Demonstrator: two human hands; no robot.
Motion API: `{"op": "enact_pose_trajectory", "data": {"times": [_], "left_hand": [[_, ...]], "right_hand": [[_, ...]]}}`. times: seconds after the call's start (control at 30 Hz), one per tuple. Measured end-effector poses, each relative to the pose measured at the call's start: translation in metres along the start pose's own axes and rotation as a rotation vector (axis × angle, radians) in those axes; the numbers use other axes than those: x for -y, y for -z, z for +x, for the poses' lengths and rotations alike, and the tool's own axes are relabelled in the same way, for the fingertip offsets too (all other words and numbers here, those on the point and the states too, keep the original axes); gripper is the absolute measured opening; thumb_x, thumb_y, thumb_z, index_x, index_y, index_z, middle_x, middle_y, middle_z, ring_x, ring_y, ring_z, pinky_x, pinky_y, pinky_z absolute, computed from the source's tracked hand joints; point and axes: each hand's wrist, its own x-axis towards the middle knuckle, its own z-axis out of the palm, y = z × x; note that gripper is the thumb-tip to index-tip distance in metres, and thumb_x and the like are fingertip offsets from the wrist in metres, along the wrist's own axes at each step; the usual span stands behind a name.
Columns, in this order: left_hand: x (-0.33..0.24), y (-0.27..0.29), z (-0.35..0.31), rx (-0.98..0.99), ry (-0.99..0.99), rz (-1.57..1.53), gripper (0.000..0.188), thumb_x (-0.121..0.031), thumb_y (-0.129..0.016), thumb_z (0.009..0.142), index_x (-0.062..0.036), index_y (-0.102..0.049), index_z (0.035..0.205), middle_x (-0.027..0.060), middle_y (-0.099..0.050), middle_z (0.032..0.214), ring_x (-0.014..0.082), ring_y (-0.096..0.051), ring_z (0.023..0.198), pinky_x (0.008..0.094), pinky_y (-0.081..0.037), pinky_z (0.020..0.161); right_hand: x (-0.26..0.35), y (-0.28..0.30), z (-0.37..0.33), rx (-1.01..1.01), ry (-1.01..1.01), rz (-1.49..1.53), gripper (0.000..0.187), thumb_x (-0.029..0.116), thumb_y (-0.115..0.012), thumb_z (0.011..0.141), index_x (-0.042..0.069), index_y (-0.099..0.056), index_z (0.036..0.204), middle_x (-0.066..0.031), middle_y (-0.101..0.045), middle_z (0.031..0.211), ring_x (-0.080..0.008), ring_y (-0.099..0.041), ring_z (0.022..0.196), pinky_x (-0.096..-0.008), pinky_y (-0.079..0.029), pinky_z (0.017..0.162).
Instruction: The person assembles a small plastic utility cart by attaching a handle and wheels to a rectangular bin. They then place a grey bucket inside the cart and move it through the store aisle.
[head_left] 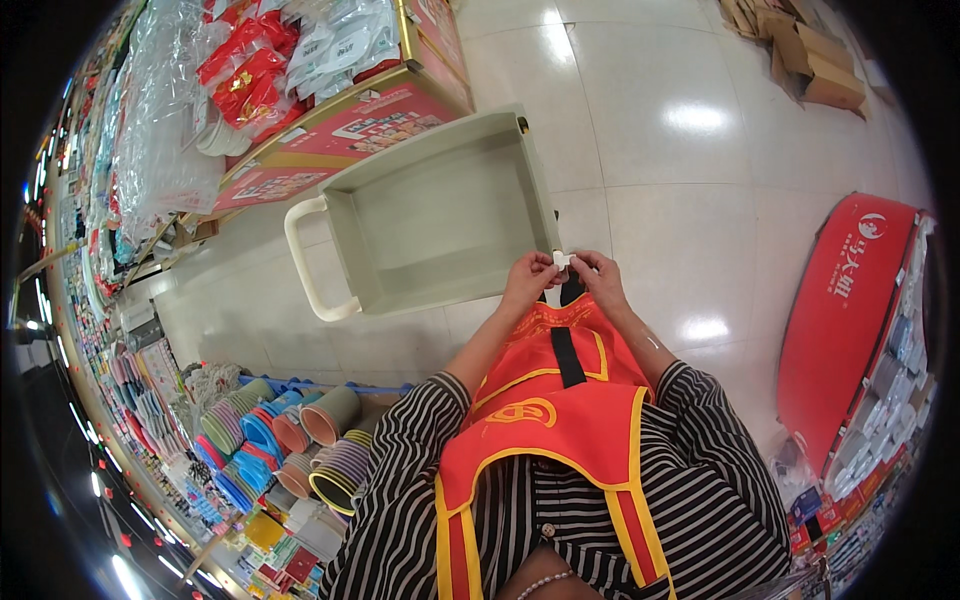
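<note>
In front of my red and yellow apron [530,415], both hands meet at a small white piece [563,260], its exact kind too small to make out. My left hand [530,278] pinches its left side with fingers closed. My right hand [598,278] has its fingertips closed on the right side. Just beyond them is a beige-grey rectangular plastic bin [440,205] with nothing seen inside. A cream loop handle [300,262] sticks out from its left end. The piece is held close to the bin's near right corner.
Behind the bin stands a red and gold display box [330,145] piled with bagged goods. At the left are stacked colourful buckets [330,415] and crowded shelves. A curved red display stand [845,310] is on the right; cardboard boxes [815,65] lie far right on the tiled floor [660,210].
</note>
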Motion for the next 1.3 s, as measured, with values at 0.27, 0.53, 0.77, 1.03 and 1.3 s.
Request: {"op": "enact_pose_trajectory", "data": {"times": [0.27,0.53,0.77,1.03,1.3], "left_hand": [[0.0,-0.003,0.006,-0.036,-0.006,-0.034,0.013,-0.005,-0.058,0.086,0.0014,-0.05,0.093,0.0095,-0.063,0.076,0.0135,-0.063,0.063,0.0248,-0.053,0.057],[0.0,0.0,0.013,-0.054,0.03,0.095,0.021,-0.015,-0.065,0.084,-0.0006,-0.05,0.085,0.0059,-0.059,0.066,0.0099,-0.056,0.051,0.023,-0.045,0.042],[-0.009,0.014,0.023,0.064,0.174,0.085,0.031,-0.027,-0.069,0.083,-0.0031,-0.05,0.087,0.0032,-0.056,0.061,0.0083,-0.052,0.047,0.0213,-0.042,0.039],[-0.012,0.011,0.025,0.069,0.225,0.05,0.033,-0.028,-0.07,0.082,-0.0028,-0.05,0.091,0.0034,-0.056,0.061,0.0088,-0.051,0.045,0.0211,-0.041,0.038],[-0.012,0.013,0.026,0.008,0.153,0.091,0.04,-0.03,-0.074,0.078,-0.0013,-0.049,0.093,0.0026,-0.053,0.058,0.0093,-0.049,0.042,0.0237,-0.039,0.035]], "right_hand": [[0.007,-0.001,0.004,-0.038,0.035,-0.076,0.028,0.022,-0.062,0.086,-0.002,-0.064,0.1,-0.0039,-0.063,0.075,-0.0076,-0.053,0.061,-0.0224,-0.044,0.054],[0.003,0.005,0.013,0.006,-0.014,-0.107,0.031,0.025,-0.064,0.084,-0.003,-0.064,0.097,-0.0053,-0.064,0.074,-0.0095,-0.057,0.063,-0.024,-0.046,0.055],[-0.001,0.003,0.015,0.086,-0.063,-0.058,0.037,0.025,-0.067,0.083,-0.002,-0.059,0.106,-0.0047,-0.061,0.08,-0.0096,-0.056,0.063,-0.0236,-0.045,0.053],[-0.006,0.003,0.015,0.135,-0.141,-0.051,0.038,0.027,-0.067,0.082,-0.002,-0.058,0.106,-0.004,-0.059,0.08,-0.0095,-0.055,0.062,-0.0236,-0.044,0.051],[-0.017,0.014,0.021,0.039,-0.02,-0.241,0.041,0.03,-0.069,0.08,-0.003,-0.06,0.103,-0.0046,-0.059,0.08,-0.0101,-0.055,0.065,-0.0239,-0.045,0.054]]}}
